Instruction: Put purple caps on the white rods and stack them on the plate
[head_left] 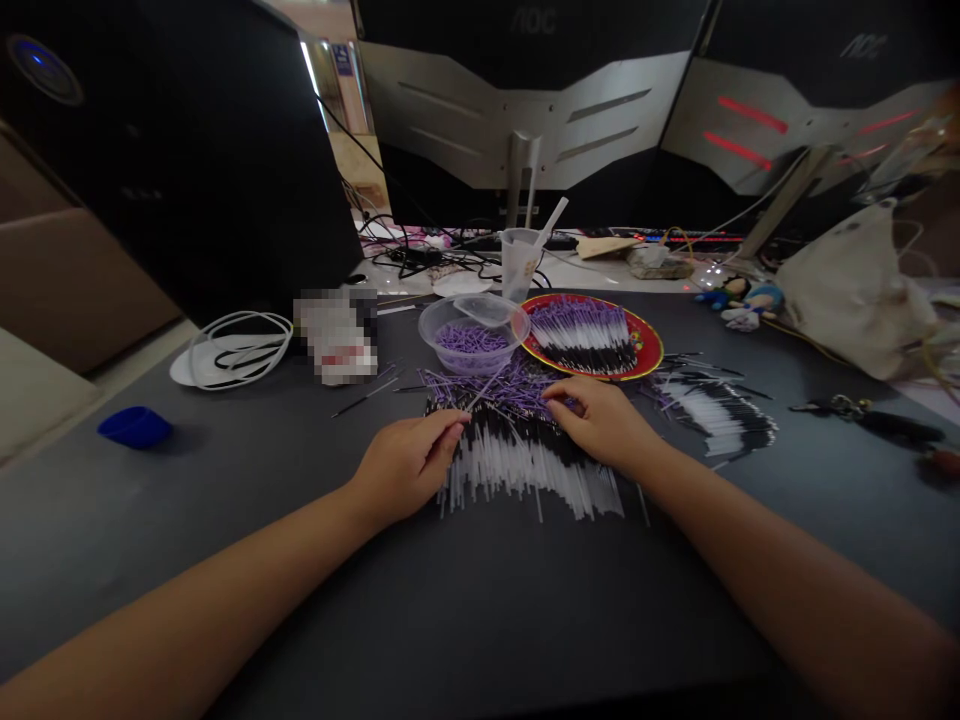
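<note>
My left hand (pixel 412 460) is closed in a pinch around a thin whitish stick (pixel 486 388), which points up and away to the right. My right hand (pixel 600 415) hovers at the loose pile of small purple pieces (pixel 517 385), thumb and forefinger curled close together; whatever is between them is too small to make out. Beneath and between both hands lies a wide row of black-and-white thin sticks (pixel 517 460), their white ends toward me. Behind the pile stands a clear plastic bowl (pixel 431 345) holding more purple pieces (pixel 472 338).
A red plate (pixel 651 350) carries purple-tipped sticks (pixel 585 335). More sticks (pixel 716 410) lie to its right. A plastic cup (pixel 517 265) with a straw stands behind the bowl. Around are a blue cup-like object (pixel 135 427), coiled white cable (pixel 240 350), keys (pixel 840 407) and monitors (pixel 525 110).
</note>
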